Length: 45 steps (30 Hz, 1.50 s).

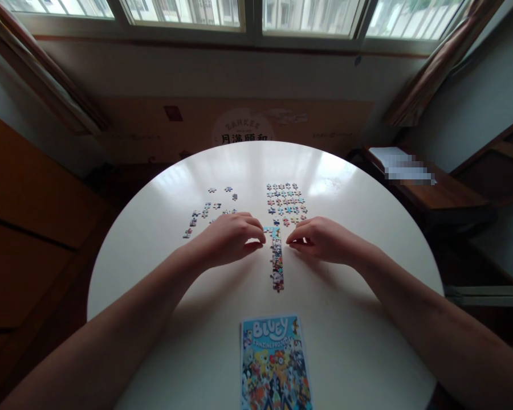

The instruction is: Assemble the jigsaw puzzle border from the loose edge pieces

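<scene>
A narrow strip of joined puzzle pieces point(277, 262) runs toward me on the white round table point(346, 336), with a short arm to the left at its top. My left hand point(235, 236) is curved just left of the strip's upper end, its fingertips beside the short arm; whether it holds a piece is too small to tell. On the right of the strip, my right hand point(320, 239) rests with thumb and fingers bent close together, and anything between them cannot be made out. Loose pieces point(287, 200) lie in rows beyond the hands. More scattered pieces point(205, 212) are at the left.
A colourful picture sheet point(276, 364) lies at the table's near edge. Beyond the table stands a wall below windows point(188, 11). A dark wooden stand point(457, 193) with papers on it is at the right, and an orange-brown cabinet point(21, 199) at the left.
</scene>
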Each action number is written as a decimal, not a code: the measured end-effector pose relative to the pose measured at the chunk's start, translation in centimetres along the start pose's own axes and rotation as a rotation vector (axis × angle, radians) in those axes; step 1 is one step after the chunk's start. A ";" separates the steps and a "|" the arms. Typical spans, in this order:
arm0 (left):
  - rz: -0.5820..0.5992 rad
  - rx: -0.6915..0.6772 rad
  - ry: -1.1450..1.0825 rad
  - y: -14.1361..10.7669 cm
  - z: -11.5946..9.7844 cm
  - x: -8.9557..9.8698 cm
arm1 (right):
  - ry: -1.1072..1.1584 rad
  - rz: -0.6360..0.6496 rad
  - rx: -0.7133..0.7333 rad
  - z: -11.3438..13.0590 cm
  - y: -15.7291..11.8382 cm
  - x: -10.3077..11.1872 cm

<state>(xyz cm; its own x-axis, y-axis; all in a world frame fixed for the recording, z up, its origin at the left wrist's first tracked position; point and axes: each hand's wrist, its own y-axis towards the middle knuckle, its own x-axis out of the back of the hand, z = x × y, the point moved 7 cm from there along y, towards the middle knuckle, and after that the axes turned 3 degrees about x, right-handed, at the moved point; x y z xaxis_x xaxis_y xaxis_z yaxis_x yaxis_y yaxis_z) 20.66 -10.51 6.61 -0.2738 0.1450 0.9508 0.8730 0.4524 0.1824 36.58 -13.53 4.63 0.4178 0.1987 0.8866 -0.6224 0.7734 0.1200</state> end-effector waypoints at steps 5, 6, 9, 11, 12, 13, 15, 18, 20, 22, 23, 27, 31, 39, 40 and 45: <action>-0.074 0.135 0.090 -0.1 2.2 0.1 | 0.011 -0.040 0.015 0.3 0.1 -0.2; -0.071 0.139 0.090 -0.1 2.3 -0.2 | 0.016 -0.033 0.029 0.5 0.1 -0.3; -0.029 0.123 0.087 0.1 2.3 -1.2 | 0.032 0.022 0.092 1.5 0.0 -0.7; -0.007 0.114 0.088 0.2 2.2 -1.7 | 0.038 0.061 0.135 2.2 -0.1 -0.9; -0.002 0.113 0.088 0.2 2.2 -1.8 | 0.039 0.078 0.148 2.5 -0.1 -0.9; 0.000 0.113 0.088 0.2 2.2 -1.9 | 0.039 0.092 0.156 2.8 -0.1 -1.0; 0.001 0.112 0.084 0.2 2.3 -1.8 | 0.048 0.116 0.163 3.2 -0.2 -1.1; 0.000 0.101 0.082 0.1 2.2 -1.8 | 0.071 0.129 0.169 3.4 -0.2 -1.2; -0.011 0.098 0.085 0.0 2.2 -1.7 | 0.087 0.121 0.179 3.3 -0.3 -1.0; -0.024 0.098 0.089 0.1 2.2 -1.7 | 0.093 0.106 0.186 3.1 -0.3 -0.9; -0.027 0.098 0.091 0.1 2.2 -1.7 | 0.090 0.097 0.187 3.0 -0.4 -0.8; -0.035 0.129 0.121 0.1 2.4 -1.4 | 0.070 0.074 0.186 2.5 -0.4 -0.6; -0.050 0.169 0.147 0.0 3.0 -0.9 | 0.097 0.087 0.184 2.3 -0.4 -0.7; -0.233 0.205 0.069 0.0 3.6 0.5 | 0.206 0.027 0.241 1.5 -0.5 -0.2; -0.275 0.216 0.071 -0.1 3.8 0.9 | 0.212 -0.012 0.243 1.3 -0.5 0.1; -0.452 0.278 0.079 -0.7 4.6 2.6 | 0.167 -0.178 0.207 0.4 -0.5 1.1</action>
<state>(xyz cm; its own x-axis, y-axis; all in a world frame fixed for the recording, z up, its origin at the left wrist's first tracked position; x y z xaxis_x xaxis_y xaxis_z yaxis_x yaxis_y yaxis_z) 17.53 -6.42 7.80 -0.5573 -0.1803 0.8105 0.5317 0.6722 0.5152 37.08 -13.97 5.67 0.6243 0.1808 0.7600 -0.6441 0.6697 0.3697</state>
